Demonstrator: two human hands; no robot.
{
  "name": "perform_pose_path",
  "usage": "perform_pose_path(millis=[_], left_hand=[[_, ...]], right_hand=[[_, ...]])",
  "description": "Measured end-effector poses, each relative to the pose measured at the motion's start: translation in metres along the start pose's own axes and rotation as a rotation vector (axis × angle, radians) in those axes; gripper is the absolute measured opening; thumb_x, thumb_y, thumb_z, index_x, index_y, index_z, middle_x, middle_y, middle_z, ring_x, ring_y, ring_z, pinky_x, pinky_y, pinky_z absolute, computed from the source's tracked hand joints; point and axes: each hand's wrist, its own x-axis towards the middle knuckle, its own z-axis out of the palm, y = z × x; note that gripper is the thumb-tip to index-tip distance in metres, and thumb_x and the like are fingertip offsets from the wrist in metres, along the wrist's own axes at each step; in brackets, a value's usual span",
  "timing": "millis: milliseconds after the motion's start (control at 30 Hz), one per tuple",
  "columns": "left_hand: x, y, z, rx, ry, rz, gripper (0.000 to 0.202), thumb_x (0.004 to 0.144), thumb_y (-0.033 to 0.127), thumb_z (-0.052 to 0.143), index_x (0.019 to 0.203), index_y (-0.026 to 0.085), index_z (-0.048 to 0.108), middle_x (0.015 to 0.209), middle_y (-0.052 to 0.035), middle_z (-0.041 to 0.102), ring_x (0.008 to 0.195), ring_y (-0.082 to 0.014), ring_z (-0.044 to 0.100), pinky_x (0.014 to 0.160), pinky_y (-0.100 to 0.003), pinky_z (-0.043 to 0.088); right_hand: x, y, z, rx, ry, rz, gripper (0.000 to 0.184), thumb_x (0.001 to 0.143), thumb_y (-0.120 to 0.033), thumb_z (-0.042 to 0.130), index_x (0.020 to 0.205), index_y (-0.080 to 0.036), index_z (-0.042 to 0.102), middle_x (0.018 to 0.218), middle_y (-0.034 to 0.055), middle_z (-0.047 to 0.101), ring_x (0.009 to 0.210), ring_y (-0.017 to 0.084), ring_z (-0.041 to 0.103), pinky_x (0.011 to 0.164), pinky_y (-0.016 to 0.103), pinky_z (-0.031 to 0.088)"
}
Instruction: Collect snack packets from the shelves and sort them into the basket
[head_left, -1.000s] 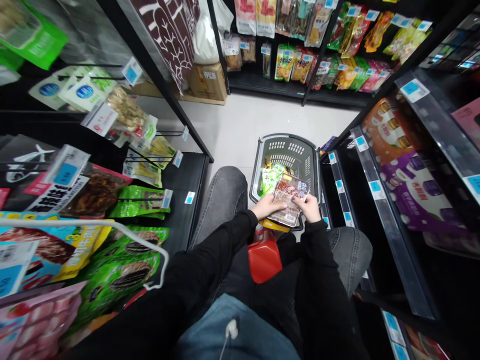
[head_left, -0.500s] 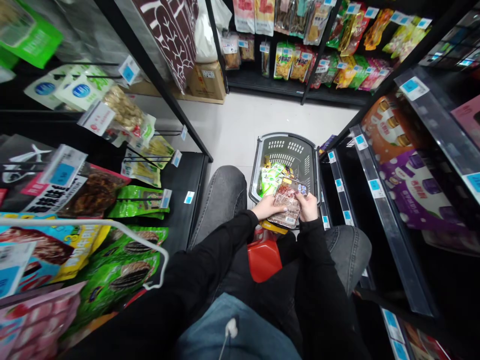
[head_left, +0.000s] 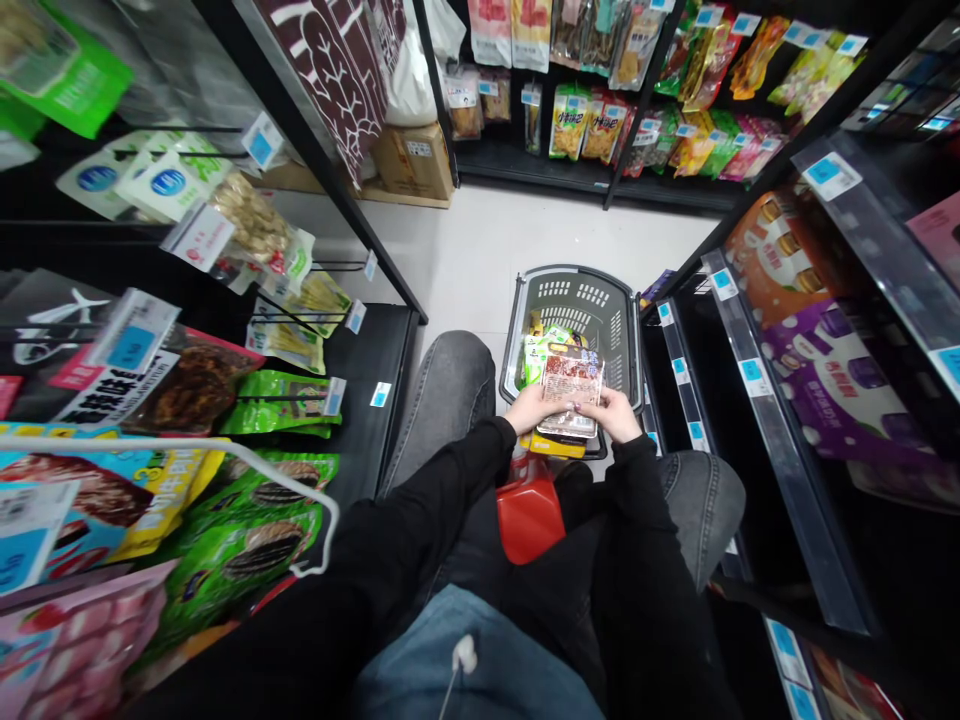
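Observation:
A clear snack packet [head_left: 571, 385] with brown pieces and a white label is held upright over the near end of a grey shopping basket [head_left: 581, 290] on the floor. My left hand [head_left: 531, 408] grips its lower left corner, and my right hand [head_left: 616, 413] grips its lower right edge. Both hands are closed on it. Green and yellow packets [head_left: 540, 350] lie in the basket behind it. A yellow packet [head_left: 551, 446] sits just under my hands. A red object [head_left: 529, 512] rests between my knees.
Black store shelves flank a narrow aisle. Hanging snack bags [head_left: 255, 400] fill the left rack; purple and orange packs [head_left: 825, 370] sit on the right shelves. A cardboard box [head_left: 414, 160] stands at the far end, beside more hanging packets [head_left: 600, 125]. White floor lies beyond the basket.
The snack packet has turned from a tilted, flat-lying angle to squarely upright facing me. My right hand slid from its upper right side down to its lower right edge.

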Motion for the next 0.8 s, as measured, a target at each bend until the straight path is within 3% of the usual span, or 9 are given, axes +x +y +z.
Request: perform_pose_path(millis=[267,500,800], left_hand=[[0.002,-0.004,-0.004,0.061,0.078,-0.023,0.057,0.053,0.036,0.077,0.101,0.007,0.064,0.100,-0.0118,0.067,0.095,-0.0238,0.062,0.093,-0.036,0.045],[0.005,-0.012,-0.005,0.095,0.046,-0.021,0.053,0.065,0.050,0.065,0.096,0.006,0.065,0.096,-0.0118,0.068,0.090,-0.0232,0.062,0.085,-0.035,0.048],[0.006,-0.014,-0.004,0.109,0.125,-0.005,0.050,0.066,0.049,0.064,0.091,0.006,0.067,0.087,-0.0111,0.068,0.081,-0.0209,0.062,0.077,-0.031,0.048]], right_hand=[[0.003,0.005,0.001,-0.228,0.031,-0.023,0.041,0.058,-0.041,0.070,0.086,-0.011,0.067,0.088,0.0089,0.070,0.085,0.026,0.065,0.080,0.039,0.050],[0.001,0.004,-0.004,-0.122,0.016,-0.031,0.044,0.056,-0.041,0.071,0.088,-0.011,0.065,0.092,0.0092,0.070,0.085,0.025,0.065,0.081,0.039,0.050],[0.003,0.005,-0.001,-0.163,0.011,-0.033,0.043,0.059,-0.046,0.069,0.084,-0.011,0.068,0.087,0.0096,0.070,0.084,0.026,0.064,0.082,0.041,0.048]])
